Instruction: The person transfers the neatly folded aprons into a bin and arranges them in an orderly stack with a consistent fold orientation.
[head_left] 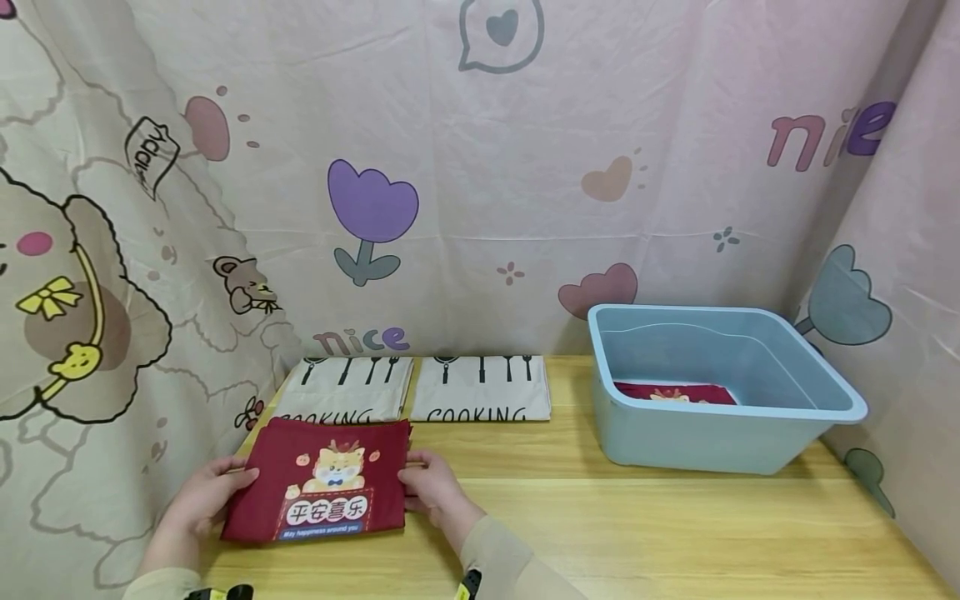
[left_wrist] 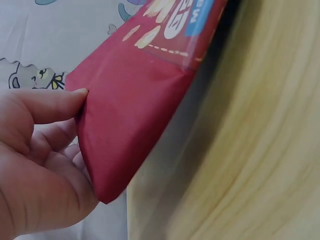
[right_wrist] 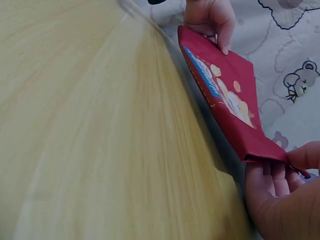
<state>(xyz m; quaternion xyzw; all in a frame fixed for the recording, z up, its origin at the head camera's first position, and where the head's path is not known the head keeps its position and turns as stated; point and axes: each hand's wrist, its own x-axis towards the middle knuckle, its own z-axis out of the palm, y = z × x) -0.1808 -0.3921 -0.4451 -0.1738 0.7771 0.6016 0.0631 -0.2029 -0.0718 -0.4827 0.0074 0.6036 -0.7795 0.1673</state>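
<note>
Both hands hold a folded dark red cloth (head_left: 258, 500) with a printed cartoon animal and lettering, near the table's front left. At its left edge my left hand (head_left: 206, 492) pinches it, thumb on top and the other fingers beneath, as the left wrist view shows. On the opposite edge, my right hand (head_left: 435, 483) grips it the same way, its fingers under the folded layers (right_wrist: 265, 150). The cloth tilts, and its near edge stands over the wooden surface with a shadow below. A white folded cloth (head_left: 341, 387) printed with utensils and "COOKING" lies just behind it.
Beside that white cloth lies a matching white folded cloth (head_left: 480, 387). A light blue plastic tub (head_left: 690, 437) stands at the right of the wooden table (head_left: 570, 533), with another red printed cloth (head_left: 712, 394) inside. Patterned curtains (head_left: 480, 167) enclose the back and sides.
</note>
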